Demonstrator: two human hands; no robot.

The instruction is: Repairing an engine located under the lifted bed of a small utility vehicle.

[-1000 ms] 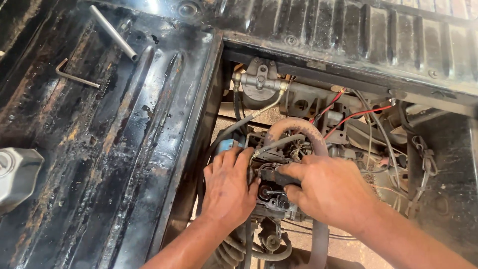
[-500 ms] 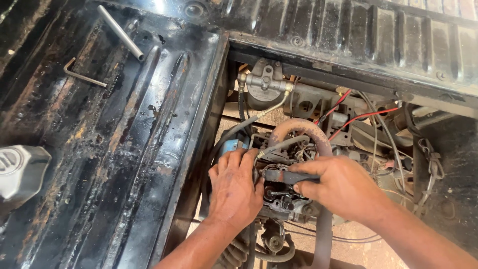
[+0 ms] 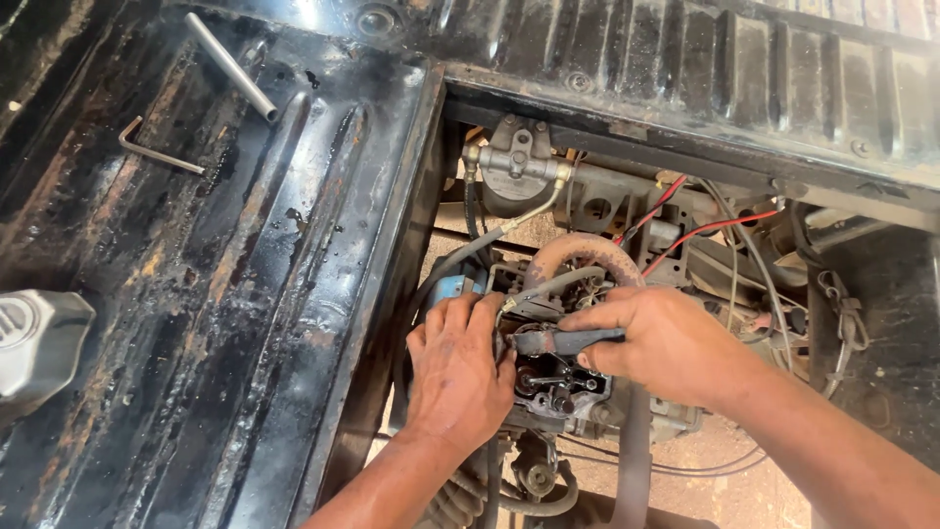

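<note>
Where the black metal floor panel (image 3: pixel 196 323) fills the left, a grey plastic cap (image 3: pixel 34 348) sits at the edge, an L-shaped hex key (image 3: pixel 157 152) and a metal rod (image 3: pixel 230 67) lie further up. Left hand (image 3: pixel 460 367) rests flat, fingers loosely curled, against the oily engine part (image 3: pixel 553 377) in the open bay. Right hand (image 3: pixel 666 343) pinches a dark tool handle (image 3: pixel 568 340) over that part. Reddish curved hose (image 3: pixel 587 253) arches just behind; red wires (image 3: pixel 685 220) beyond.
</note>
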